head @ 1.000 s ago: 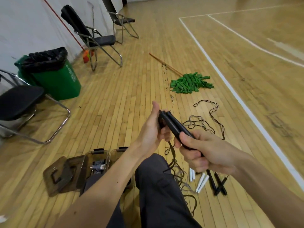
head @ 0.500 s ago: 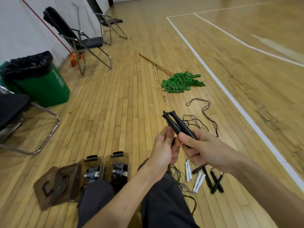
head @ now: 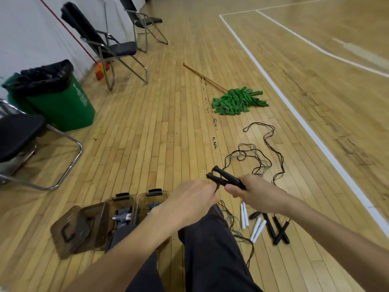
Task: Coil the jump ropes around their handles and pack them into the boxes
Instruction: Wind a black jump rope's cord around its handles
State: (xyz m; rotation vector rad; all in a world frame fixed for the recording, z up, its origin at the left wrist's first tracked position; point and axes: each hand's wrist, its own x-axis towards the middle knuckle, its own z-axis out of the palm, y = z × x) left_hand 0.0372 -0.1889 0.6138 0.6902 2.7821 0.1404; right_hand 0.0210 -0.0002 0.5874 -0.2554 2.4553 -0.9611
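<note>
The right hand (head: pixel 256 190) is curled tightly around the pair of black jump rope handles (head: pixel 226 179), whose free ends jut up and left beyond the thumb. Just beside them, the left hand (head: pixel 189 197) pinches the dark cord (head: pixel 216 187) hanging beneath.

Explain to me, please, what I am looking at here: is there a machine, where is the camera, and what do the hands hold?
There is no machine. A person sits on a wooden gym floor and wears one camera on the head, so the picture looks forward and down at two bare hands. The right hand grips the two black handles of a jump rope; the left hand appears to pinch its cord beside them. On the floor lie loose ropes, white handles, other dark handles, and two open clear boxes with ropes already inside.
</note>
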